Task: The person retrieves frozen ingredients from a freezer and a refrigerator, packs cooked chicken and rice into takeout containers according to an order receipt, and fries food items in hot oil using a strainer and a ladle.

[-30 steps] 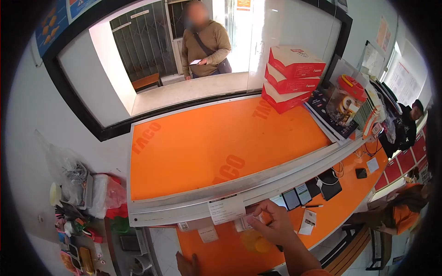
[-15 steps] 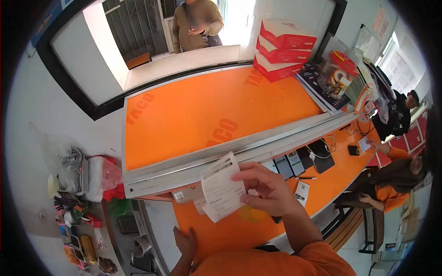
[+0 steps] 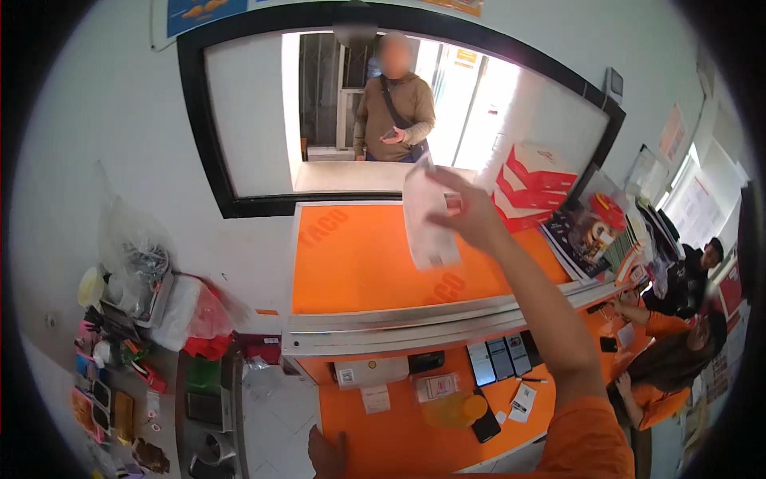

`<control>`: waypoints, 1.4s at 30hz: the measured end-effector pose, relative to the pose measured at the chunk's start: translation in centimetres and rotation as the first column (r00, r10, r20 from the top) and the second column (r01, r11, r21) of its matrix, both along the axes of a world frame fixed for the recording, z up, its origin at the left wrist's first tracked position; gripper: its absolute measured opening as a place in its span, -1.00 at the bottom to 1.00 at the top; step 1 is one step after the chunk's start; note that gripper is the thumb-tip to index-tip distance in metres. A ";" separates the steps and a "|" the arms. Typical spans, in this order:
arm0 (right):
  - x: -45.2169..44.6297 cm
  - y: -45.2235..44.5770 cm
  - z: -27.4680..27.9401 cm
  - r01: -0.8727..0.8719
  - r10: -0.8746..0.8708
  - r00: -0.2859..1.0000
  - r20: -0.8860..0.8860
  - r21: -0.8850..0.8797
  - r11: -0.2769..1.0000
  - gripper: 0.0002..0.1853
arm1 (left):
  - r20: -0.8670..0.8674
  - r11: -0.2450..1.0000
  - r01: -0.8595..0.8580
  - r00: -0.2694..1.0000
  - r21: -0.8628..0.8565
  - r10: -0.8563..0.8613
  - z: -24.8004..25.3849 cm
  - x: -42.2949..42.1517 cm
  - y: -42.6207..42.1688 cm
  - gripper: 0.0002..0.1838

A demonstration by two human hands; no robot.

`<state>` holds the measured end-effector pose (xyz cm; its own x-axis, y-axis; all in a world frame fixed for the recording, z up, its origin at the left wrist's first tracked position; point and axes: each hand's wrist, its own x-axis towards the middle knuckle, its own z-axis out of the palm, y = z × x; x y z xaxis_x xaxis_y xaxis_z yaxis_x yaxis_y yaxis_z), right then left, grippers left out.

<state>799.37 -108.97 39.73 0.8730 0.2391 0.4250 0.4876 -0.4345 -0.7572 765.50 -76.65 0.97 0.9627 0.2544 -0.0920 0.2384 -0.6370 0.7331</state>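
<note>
A long white paper slip (image 3: 427, 219) hangs from my right hand (image 3: 471, 214), its top edge pinched between thumb and fingers, above the orange upper counter (image 3: 359, 263). Something small, white and red, shows between the same fingers and is hard to make out. My left hand (image 3: 329, 453) rests on the lower orange desk (image 3: 359, 431) at the bottom, fingers apart and holding nothing. Between the hands, on the desk, lie a small paper (image 3: 376, 399), a clear packet (image 3: 437, 388) and a yellow see-through container (image 3: 455, 410).
Beyond the window opening stands a person (image 3: 396, 112) with a phone. Red-and-white boxes (image 3: 535, 184) and a red-lidded jar (image 3: 598, 227) stand at the counter's right. Phones (image 3: 500, 359) lie below. Co-workers (image 3: 658, 383) are at the right; a cluttered shelf (image 3: 171, 423) is at the left.
My right hand has lifted the slip from the counter's front edge up and forward over the upper counter, towards the window. My left hand stays on the desk. The view has tilted up.
</note>
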 end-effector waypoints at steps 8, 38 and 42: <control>23.6 -0.1 -4.6 0.227 -0.159 0.970 -0.183 0.451 0.863 -0.27 | 0.008 0.997 -0.077 0.997 -0.030 0.077 0.6 0.6 -0.1 -0.28; 41.8 -1.2 -10.3 0.142 -0.174 0.984 0.041 0.417 0.898 -0.60 | -0.059 0.997 -0.007 0.998 0.081 0.012 -1.6 1.7 0.4 -0.22; 41.9 -4.4 -10.3 0.131 -0.049 0.922 0.384 -0.190 0.973 -0.54 | -0.124 0.997 -0.072 0.990 -0.001 0.071 1.4 2.6 -0.2 -0.22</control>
<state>841.27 -113.41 29.45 0.6813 0.2858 0.6740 0.6687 -0.6175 -0.4142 768.06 -76.86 2.34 0.9230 0.3215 -0.2114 0.3728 -0.6107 0.6987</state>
